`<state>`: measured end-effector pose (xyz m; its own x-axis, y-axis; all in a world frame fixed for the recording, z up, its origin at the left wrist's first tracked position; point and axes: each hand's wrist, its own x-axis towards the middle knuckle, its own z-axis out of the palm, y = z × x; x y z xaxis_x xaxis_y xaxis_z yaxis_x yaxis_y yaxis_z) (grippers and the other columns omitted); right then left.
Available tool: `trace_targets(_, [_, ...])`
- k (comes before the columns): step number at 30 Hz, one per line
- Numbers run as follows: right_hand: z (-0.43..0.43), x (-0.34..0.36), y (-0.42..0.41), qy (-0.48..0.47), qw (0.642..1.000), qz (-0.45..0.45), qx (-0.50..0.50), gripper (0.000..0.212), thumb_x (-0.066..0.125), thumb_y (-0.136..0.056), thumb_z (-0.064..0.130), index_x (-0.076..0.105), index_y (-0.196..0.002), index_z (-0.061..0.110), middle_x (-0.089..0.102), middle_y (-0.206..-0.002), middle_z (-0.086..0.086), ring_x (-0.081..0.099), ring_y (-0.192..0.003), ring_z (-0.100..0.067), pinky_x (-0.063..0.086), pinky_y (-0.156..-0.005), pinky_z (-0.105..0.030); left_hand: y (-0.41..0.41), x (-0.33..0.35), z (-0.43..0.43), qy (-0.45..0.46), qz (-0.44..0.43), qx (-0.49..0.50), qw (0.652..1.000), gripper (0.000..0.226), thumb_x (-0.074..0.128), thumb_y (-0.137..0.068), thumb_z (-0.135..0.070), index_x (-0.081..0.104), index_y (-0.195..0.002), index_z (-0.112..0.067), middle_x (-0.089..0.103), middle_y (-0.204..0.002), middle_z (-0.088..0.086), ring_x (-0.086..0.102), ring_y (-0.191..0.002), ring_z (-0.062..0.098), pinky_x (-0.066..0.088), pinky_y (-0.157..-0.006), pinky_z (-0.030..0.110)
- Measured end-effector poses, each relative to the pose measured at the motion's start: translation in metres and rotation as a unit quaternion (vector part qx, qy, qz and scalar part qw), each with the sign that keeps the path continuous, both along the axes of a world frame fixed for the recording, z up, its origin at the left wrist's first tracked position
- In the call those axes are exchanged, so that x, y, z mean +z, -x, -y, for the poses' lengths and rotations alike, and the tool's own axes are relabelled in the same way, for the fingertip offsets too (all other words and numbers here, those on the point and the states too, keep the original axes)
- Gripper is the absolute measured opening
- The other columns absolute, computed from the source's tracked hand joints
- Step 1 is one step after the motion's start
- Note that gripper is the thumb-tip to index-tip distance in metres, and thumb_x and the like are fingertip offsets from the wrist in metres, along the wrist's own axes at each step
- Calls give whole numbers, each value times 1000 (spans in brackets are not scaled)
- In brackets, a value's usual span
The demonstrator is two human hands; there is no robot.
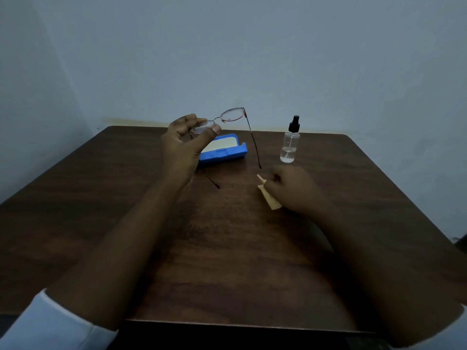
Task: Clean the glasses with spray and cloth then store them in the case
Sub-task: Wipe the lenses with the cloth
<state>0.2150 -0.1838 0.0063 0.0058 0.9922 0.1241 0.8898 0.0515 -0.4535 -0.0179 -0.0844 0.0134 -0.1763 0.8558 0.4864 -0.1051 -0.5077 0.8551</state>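
Plain room — wooden table (106, 223), blue-grey wall (227, 51)

Bare table (227, 261) is lying open between my left forearm (126, 236) and right forearm (366, 248). Ahead, the case (222, 154) and spray bottle (290, 145) are standing apart, and the glasses (232, 114) are dangling a temple across that gap.

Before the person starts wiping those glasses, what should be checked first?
1. Grip: the left hand pinches the glasses by one lens, temples unfolded. Ok.
2. Wiper ready: the right hand grips the cream cloth. Ok.
3. Lenses already sprayed: cannot tell.
4. Held lens free for wiping: the hand covers it. Not ok.
5. The spray bottle stands upright, liquid inside, near the right hand. Ok.
6. The blue case lies open on the table. Ok.
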Motion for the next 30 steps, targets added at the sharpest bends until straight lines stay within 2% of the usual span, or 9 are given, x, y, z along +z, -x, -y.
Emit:
trace_targets(3, [5, 6, -9, -61, 946, -317, -13, 20, 63, -101, 18, 71, -83, 13, 71, -83, 4, 68, -86, -19, 53, -70, -32, 3, 1, 0, -3, -4, 4, 1000, 35, 98, -65, -52, 86, -93, -34, 71, -130, -2, 70, -116, 2, 57, -95, 19])
trace_targets(6, [7, 12, -13, 20, 790, -610, 61, 16, 66, -96, 12, 72, -81, 14, 73, -89, -2, 71, -93, -20, 60, -86, -46, 3, -1, 0, -2, 4, 12, 1000, 34, 97, -65, -49, 85, -92, -33, 71, -130, -1, 71, -112, 1, 55, -88, 13])
trace_targets(8, [10, 14, -12, 54, 720, -687, 80, 5, 69, -89, 15, 72, -85, 15, 70, -100, -10, 69, -102, -24, 60, -92, -45, 2, -1, 1, -1, 16, 16, 1000, 38, 98, -64, -49, 85, -94, -30, 72, -129, -1, 73, -110, 1, 55, -87, 14])
trace_targets(12, [12, 17, -9, 88, 632, -769, 45, 50, 65, -87, 14, 57, -135, 2, 62, -144, -23, 59, -136, -35, 56, -102, -49, 3, 1, 1, -2, 0, 19, 1000, 48, 97, -63, -50, 85, -100, -23, 72, -129, -1, 72, -112, 0, 55, -89, 14])
trace_targets(17, [14, 22, -7, 79, 590, -804, 24, 36, 58, -94, 19, 66, -124, -1, 71, -131, -22, 71, -120, -35, 63, -92, -48, 3, 1, 9, -19, -62, 19, 998, 69, 97, -65, -49, 78, -120, -12, 73, -116, -21, 70, -111, -5, 55, -92, 16])
trace_targets(20, [14, 24, -11, 46, 566, -823, 20, 22, 51, -105, 21, 63, -113, 4, 76, -120, -20, 77, -108, -32, 66, -83, -47, 3, 3, 15, -55, -136, 20, 989, 59, 98, -76, -35, 75, -125, -15, 68, -121, -26, 65, -123, 2, 55, -102, 26])
trace_targets(22, [14, 25, -12, 33, 553, -832, 27, 32, 46, -104, 16, 60, -125, -3, 77, -116, -22, 76, -109, -33, 63, -91, -49, 2, 5, 21, -109, -196, 47, 973, 43, 97, -78, -32, 77, -116, -26, 61, -135, -15, 56, -135, 12, 48, -108, 22])
trace_targets(25, [14, 24, -12, 34, 526, -849, 42, 52, 36, -94, 7, 51, -140, -10, 67, -132, -31, 68, -123, -41, 61, -96, -51, -1, 4, 29, -161, -240, 72, 954, 42, 97, -77, -30, 79, -114, -29, 59, -141, -6, 48, -139, 14, 36, -105, 8])
trace_targets(30, [15, 24, -6, 35, 534, -840, 88, 73, 29, -68, -12, 52, -137, -14, 68, -130, -30, 72, -116, -38, 65, -85, -48, -8, 1, 36, -200, -250, 87, 943, 43, 95, -78, -38, 81, -115, -23, 60, -141, -2, 47, -139, 16, 40, -109, 23])
